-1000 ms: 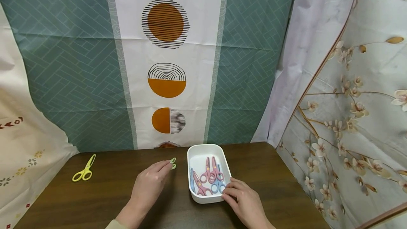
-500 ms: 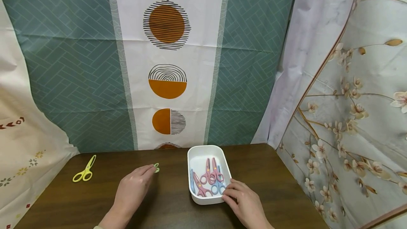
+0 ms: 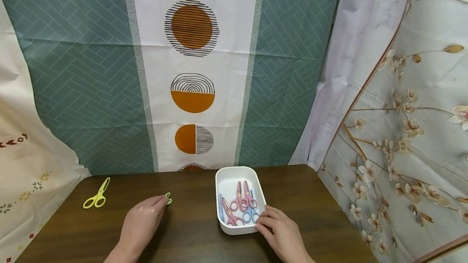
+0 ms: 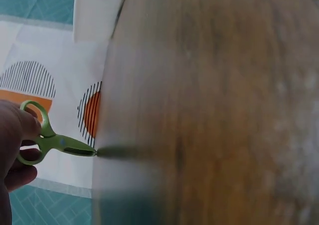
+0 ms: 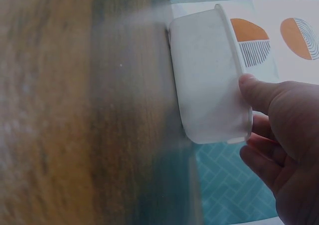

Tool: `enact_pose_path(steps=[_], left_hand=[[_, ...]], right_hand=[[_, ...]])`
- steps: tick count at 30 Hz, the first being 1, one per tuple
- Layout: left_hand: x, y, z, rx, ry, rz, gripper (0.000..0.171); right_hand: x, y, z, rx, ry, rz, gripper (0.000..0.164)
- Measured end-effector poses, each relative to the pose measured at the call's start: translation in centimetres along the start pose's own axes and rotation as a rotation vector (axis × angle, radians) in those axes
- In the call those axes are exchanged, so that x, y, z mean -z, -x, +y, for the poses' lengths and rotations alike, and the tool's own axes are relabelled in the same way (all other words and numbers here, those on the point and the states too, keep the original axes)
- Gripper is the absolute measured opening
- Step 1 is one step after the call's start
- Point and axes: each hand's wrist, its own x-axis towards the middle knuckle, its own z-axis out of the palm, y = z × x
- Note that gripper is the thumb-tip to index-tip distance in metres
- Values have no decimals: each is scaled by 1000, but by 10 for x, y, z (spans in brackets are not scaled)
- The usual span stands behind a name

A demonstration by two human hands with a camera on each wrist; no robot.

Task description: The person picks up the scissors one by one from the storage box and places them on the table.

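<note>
My left hand (image 3: 141,221) pinches a pair of small green scissors (image 4: 55,141) by the finger loops, above the left part of the table. In the left wrist view the blades point down at the tabletop, their tip close to it; I cannot tell if it touches. My right hand (image 3: 280,230) grips the near right corner of a white plastic box (image 3: 228,177), thumb on the near side and fingers along the right side. Inside the box lie several scissors, among them pink scissors (image 3: 239,201) and blue scissors (image 3: 250,215).
Yellow scissors (image 3: 98,198) lie at the left of the dark wooden table (image 3: 197,238). A green and white patterned cloth (image 3: 292,72) hangs behind the table's far edge. A floral cloth (image 3: 409,165) hangs on the right, and a cream cloth (image 3: 29,165) on the left.
The left hand has moved leftward, away from the box, with the green scissors in its fingers. The right hand and the box have stayed in place.
</note>
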Motion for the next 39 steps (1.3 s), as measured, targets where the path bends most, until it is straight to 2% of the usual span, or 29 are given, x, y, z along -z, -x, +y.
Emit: enact_pose_path(steps=[4,11,16,23,30,35,39], left_hand=[[1,4,1,23,-12,-38,34],[2,7,4,84,-33,-199,27],[1,8,5,83,-59,-267,26],[-2,12,5,77,-51,-298,28],[-4,12,4,119,-37,-394,32],[-3,11,6,138,-19,-408,34],[0,10,10,127,-12,-401,26]], right_hand=[[0,0,0,-5,-3,-5,6],[1,-1,0,-27,-10,-40,6],[1,-2,0,-37,-10,-57,6],[0,-1,0,-6,-1,-17,5],[-1,0,0,8,-3,12,6],[-1,-1,0,-3,-4,5,7],[0,0,0,-10,-6,-6,6]])
